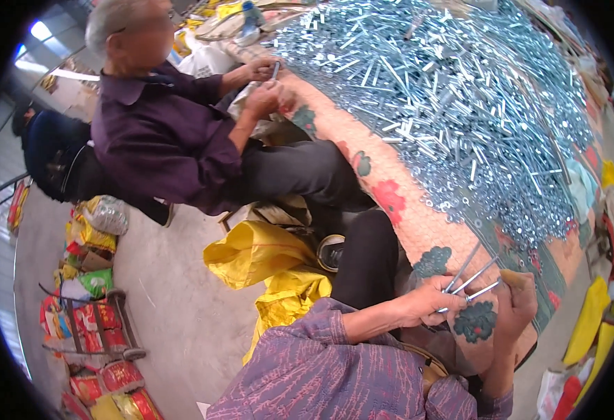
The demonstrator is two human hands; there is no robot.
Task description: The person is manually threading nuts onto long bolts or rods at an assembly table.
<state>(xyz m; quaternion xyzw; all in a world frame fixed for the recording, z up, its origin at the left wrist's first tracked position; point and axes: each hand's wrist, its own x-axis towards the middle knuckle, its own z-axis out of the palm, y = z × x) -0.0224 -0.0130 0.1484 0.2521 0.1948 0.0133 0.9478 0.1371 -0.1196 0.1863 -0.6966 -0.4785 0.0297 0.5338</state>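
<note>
My left hand grips a small bundle of long silver bolts that fan out up and to the right. My right hand is closed on the tip of one of those bolts, its fingers pinched there; whether a small part is between them I cannot tell. Both hands hover over the near edge of a flowered cloth. A huge heap of shiny bolts and nuts covers that cloth beyond my hands.
Another person in a purple shirt sits at the left of the cloth, hands on a bolt. Yellow sacks lie on the concrete floor by my knee. Colourful packages line the far left. A third person sits behind.
</note>
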